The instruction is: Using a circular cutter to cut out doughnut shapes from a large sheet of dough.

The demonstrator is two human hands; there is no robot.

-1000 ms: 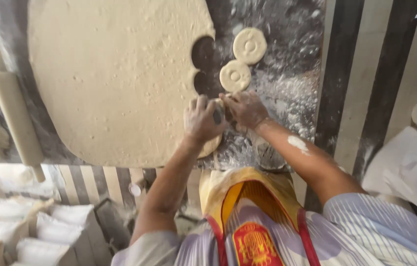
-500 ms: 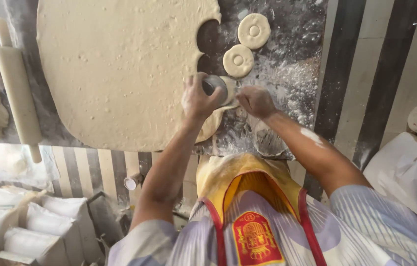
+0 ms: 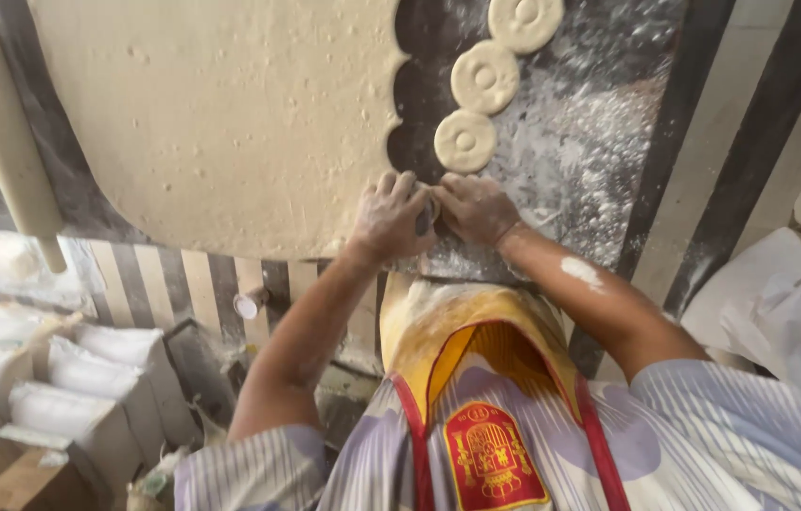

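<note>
At near edge of dough sheet (image 3: 230, 123), left hand (image 3: 391, 220) and right hand (image 3: 476, 208) clenched around round cutter (image 3: 424, 220); best pressed straight down, close beside previous cut.

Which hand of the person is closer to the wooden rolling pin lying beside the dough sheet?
Left. The left hand rests on the near edge of the dough sheet, on the side toward the rolling pin. The right hand lies beyond it, farther from the pin.
</note>
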